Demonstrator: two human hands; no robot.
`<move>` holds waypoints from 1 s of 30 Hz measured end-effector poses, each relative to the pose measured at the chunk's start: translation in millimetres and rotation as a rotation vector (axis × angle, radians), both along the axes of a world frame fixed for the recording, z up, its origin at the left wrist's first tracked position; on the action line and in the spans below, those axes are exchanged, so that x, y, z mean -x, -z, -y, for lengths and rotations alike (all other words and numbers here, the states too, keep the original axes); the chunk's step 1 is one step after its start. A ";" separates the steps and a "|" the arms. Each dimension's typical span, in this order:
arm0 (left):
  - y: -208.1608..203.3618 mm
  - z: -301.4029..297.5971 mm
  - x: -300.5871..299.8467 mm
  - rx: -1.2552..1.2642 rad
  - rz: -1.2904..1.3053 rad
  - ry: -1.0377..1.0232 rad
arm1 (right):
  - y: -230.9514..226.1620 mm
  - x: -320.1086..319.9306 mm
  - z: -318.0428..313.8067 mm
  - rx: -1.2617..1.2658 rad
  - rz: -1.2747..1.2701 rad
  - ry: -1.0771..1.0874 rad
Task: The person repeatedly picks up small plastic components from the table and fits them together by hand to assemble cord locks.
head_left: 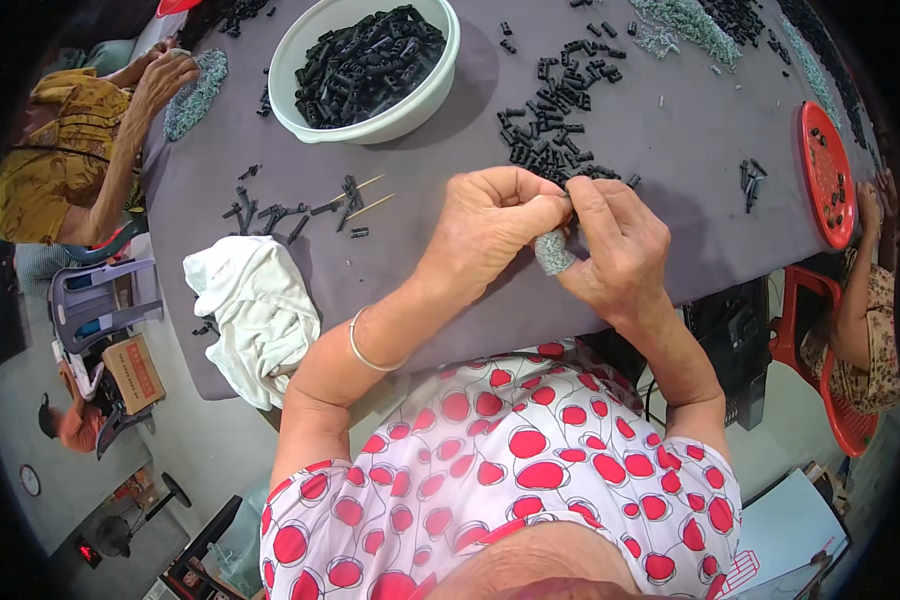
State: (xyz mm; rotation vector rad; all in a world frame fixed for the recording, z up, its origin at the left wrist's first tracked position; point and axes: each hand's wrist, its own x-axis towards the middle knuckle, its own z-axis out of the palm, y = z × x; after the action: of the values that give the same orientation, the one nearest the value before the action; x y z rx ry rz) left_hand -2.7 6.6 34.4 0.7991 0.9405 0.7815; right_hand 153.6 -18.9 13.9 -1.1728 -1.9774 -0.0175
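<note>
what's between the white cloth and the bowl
Scattered black parts, with two thin sticks toward the right, lie between them in the head view.

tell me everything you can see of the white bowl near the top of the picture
The white bowl is round, with a smooth, plain wall and a slightly projecting rim; it looks like plastic. It stands upright on the grey tabletop, its far edge at the picture's top. A heap of small black pieces lies inside against its wall, hiding the bottom. The left hand and right hand are both clear of it.
</note>
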 end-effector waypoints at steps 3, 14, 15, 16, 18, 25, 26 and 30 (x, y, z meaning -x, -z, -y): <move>-1.0 1.9 -4.0 0.068 0.117 -0.044 | -0.4 -1.6 -4.1 -0.017 -0.048 -0.014; 7.4 4.0 -2.6 -0.240 -0.039 -0.118 | 8.5 -15.0 -14.1 -0.049 -0.083 -0.011; 7.1 3.6 -3.3 -0.226 -0.038 -0.116 | 9.2 -16.3 -13.6 -0.045 -0.082 -0.009; 8.0 3.6 -3.7 -0.223 -0.038 -0.114 | 9.9 -17.4 -12.9 -0.043 -0.094 -0.008; 10.8 2.8 -4.8 -0.231 -0.015 -0.098 | 10.3 -18.5 -13.3 -0.041 -0.106 -0.006; 12.4 4.6 -4.9 -0.268 0.005 -0.076 | 13.5 -15.6 -12.5 -0.061 -0.121 -0.008; 9.5 5.7 -4.5 -0.231 -0.002 -0.038 | 14.9 -15.1 -14.4 -0.056 -0.141 -0.014; 11.2 8.9 -7.4 -0.208 0.026 0.056 | 12.2 -18.4 -7.9 -0.036 -0.097 -0.121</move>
State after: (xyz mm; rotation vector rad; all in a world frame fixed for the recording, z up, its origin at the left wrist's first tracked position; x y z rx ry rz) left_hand 4.7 -2.3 23.2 0.9897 0.8183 0.8477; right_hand 172.0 -11.0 1.7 -1.0105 -1.9513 0.0650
